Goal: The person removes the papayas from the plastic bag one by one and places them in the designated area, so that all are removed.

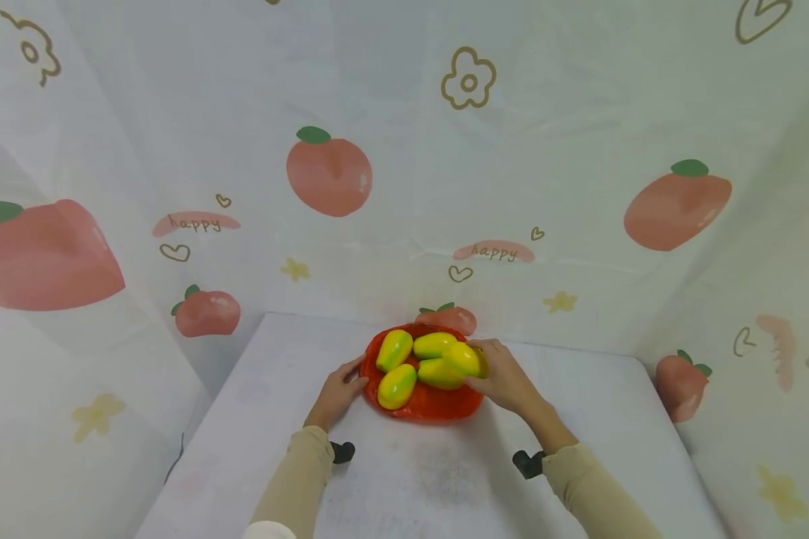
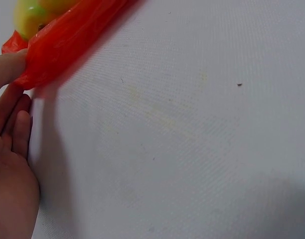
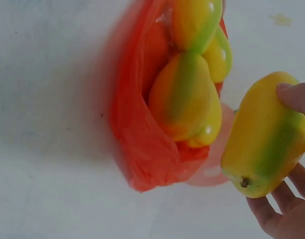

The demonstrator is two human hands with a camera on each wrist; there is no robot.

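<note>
A red plastic bag point(image 1: 431, 410) lies wide open on the table, its rim spread round several yellow-green papayas point(image 1: 396, 386). At the bag's left side my left hand point(image 1: 335, 393) pinches the rim; in the left wrist view the thumb point(image 2: 10, 67) lies on the red plastic with the fingers behind it. My right hand point(image 1: 505, 378) holds another papaya point(image 3: 264, 134) at the bag's right side, thumb on one side and fingers on the other. In the right wrist view this papaya is apart from those in the bag, its stem end showing.
The white table point(image 1: 256, 449) is bounded by a printed cloth wall point(image 1: 404, 247) at the back and more cloth at both sides. A dark wrist strap piece point(image 1: 529, 464) shows by the right sleeve, another point(image 1: 342, 452) by the left.
</note>
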